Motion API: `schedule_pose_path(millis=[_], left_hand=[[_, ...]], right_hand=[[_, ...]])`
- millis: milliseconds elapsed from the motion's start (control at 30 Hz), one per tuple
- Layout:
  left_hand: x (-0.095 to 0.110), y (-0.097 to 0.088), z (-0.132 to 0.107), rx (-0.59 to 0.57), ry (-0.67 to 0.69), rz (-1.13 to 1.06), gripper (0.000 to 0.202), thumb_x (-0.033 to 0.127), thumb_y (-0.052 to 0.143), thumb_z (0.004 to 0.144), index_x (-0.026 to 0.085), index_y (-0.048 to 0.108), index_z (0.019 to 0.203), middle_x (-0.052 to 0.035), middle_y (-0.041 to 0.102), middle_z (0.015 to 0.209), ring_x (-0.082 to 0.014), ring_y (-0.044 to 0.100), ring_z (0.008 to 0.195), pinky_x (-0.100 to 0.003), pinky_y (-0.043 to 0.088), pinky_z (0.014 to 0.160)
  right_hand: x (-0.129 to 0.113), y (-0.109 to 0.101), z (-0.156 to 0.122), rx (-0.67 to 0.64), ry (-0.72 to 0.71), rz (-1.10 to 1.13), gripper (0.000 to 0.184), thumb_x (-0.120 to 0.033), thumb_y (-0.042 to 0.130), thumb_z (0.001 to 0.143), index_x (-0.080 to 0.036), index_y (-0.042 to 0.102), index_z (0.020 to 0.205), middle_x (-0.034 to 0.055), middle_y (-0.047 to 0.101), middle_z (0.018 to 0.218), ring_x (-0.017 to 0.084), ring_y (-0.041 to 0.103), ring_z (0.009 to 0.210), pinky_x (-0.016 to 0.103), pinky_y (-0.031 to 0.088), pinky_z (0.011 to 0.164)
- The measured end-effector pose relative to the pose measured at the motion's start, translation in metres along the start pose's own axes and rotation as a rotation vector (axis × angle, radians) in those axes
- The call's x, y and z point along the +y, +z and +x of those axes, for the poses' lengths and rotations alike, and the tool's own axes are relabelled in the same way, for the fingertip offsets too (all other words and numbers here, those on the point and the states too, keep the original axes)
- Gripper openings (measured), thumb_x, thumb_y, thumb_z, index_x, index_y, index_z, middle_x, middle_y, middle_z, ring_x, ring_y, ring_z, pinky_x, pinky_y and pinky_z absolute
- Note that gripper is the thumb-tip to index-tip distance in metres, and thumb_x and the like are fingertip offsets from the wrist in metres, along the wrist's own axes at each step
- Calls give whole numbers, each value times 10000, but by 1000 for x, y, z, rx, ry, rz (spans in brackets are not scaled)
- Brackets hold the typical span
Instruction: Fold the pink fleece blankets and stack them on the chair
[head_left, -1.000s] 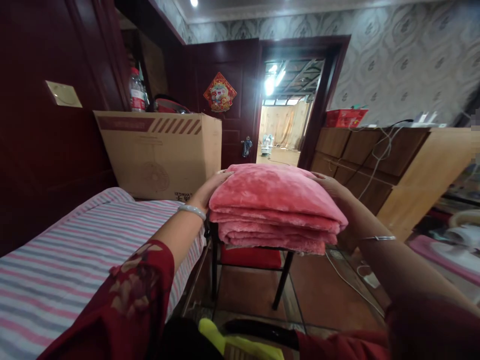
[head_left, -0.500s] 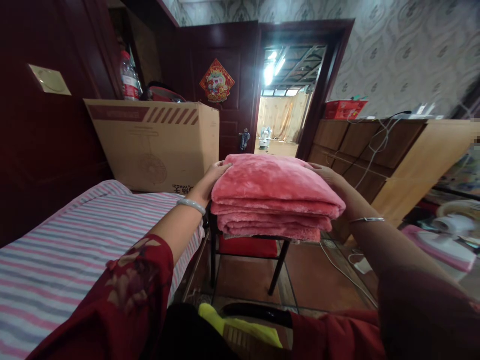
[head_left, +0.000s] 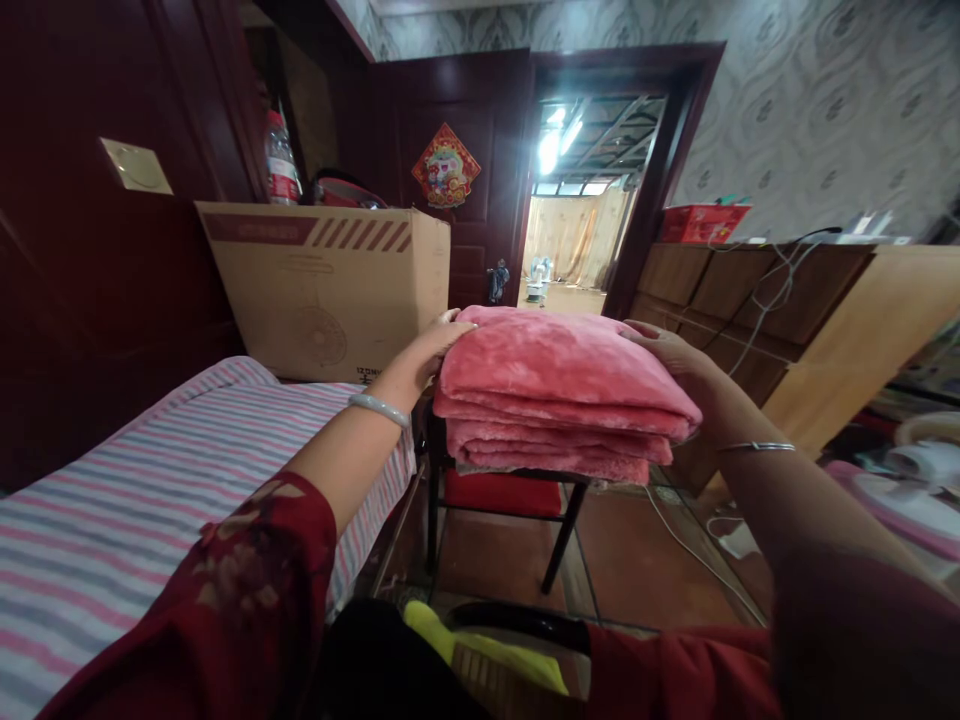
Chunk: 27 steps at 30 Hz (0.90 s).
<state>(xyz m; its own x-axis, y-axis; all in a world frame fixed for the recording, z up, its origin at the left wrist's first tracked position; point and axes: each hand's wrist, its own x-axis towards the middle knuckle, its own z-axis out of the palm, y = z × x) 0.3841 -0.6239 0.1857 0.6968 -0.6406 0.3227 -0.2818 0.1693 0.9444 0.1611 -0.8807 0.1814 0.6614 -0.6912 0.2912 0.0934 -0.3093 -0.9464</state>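
A thick pink plush blanket [head_left: 559,365], folded into a layered stack, rests on a dark-framed chair with a red lower panel [head_left: 502,494]. My left hand [head_left: 439,348] grips its far left side, thumb on the top layer and the other fingers mostly hidden beyond the edge. Opposite it, my right hand [head_left: 664,350] holds the right side, its thumb lying on top and its other fingers partly out of sight behind the fold. The layers lie nearly level, with their folded edges facing me.
A striped bed [head_left: 172,510] spreads along the left, with a large cardboard box [head_left: 322,290] behind it. At right stand wooden drawers [head_left: 817,300] with cables hanging down. An open doorway [head_left: 574,215] lies beyond the chair. A white cable [head_left: 697,555] crosses the tiled floor.
The whole view has shifted slightly, so the scene sits a little further right. Both hands stay at the blanket's sides, and the stack keeps its shape on the chair.
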Motion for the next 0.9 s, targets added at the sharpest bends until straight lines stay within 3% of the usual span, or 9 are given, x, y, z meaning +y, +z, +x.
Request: schedule_pose_path(millis=[100, 200, 300, 400, 533, 733, 800, 900], left_hand=[[-1, 4, -11, 0, -42, -65, 543, 324, 841, 712, 167, 670, 1204, -116, 756, 1070, -252, 712, 955, -334, 534, 830], [-4, 3, -20, -52, -135, -159, 521, 319, 870, 697, 121, 680, 1140, -125, 768, 965, -256, 719, 938, -337, 541, 843], [-4, -1, -23, -65, -149, -211, 497, 330, 889, 688, 126, 682, 1090, -109, 767, 905, -241, 721, 889, -331, 546, 819], [-3, -7, -24, -53, -159, -207, 448, 336, 893, 688, 140, 681, 1030, -81, 751, 840, -209, 708, 794, -296, 539, 728], [-4, -21, -32, -33, -185, -156, 359, 358, 868, 719, 169, 666, 949, -17, 688, 743, -121, 620, 577, -211, 446, 519], [-16, -63, -67, 14, -312, -59, 411, 391, 836, 724, 204, 635, 1030, -7, 674, 791, -165, 667, 549, -258, 501, 501], [-25, -84, -87, 37, -331, 16, 426, 381, 841, 707, 196, 652, 1042, -25, 691, 832, -166, 674, 560, -255, 501, 500], [-46, -117, -131, 62, -363, 178, 426, 372, 829, 694, 188, 685, 1050, -48, 716, 887, -161, 676, 583, -238, 486, 500]], right_hand=[[4, 2, 5, 19, 109, 137, 254, -173, 672, 910, -147, 696, 1162, 88, 762, 1094, 118, 667, 758, 206, 531, 732], [5, 3, 6, 17, 94, 155, 184, -149, 689, 864, -195, 728, 1037, 42, 775, 979, 145, 677, 766, 231, 548, 735], [1, 2, 4, -8, 94, 135, 161, -172, 683, 888, -172, 732, 1042, 74, 773, 995, 149, 677, 774, 244, 535, 749], [-4, -1, 1, 27, 136, 79, 223, -209, 678, 924, -119, 713, 1125, 124, 762, 1040, 146, 667, 759, 260, 513, 743], [-11, -4, -4, 104, 105, -128, 279, -246, 674, 940, -79, 720, 1159, 105, 763, 993, 146, 657, 771, 257, 479, 742], [-32, -1, -16, 184, -44, -544, 341, -261, 583, 995, -35, 726, 1207, 205, 721, 1212, 243, 668, 1079, 318, 455, 941], [-44, 6, -27, 233, -173, -630, 329, -256, 583, 986, -73, 730, 1217, 207, 712, 1244, 276, 650, 1161, 372, 443, 1013], [-61, 27, -60, 351, -478, -651, 341, -331, 545, 986, -182, 735, 1226, 162, 725, 1224, 285, 665, 1156, 439, 465, 1033]])
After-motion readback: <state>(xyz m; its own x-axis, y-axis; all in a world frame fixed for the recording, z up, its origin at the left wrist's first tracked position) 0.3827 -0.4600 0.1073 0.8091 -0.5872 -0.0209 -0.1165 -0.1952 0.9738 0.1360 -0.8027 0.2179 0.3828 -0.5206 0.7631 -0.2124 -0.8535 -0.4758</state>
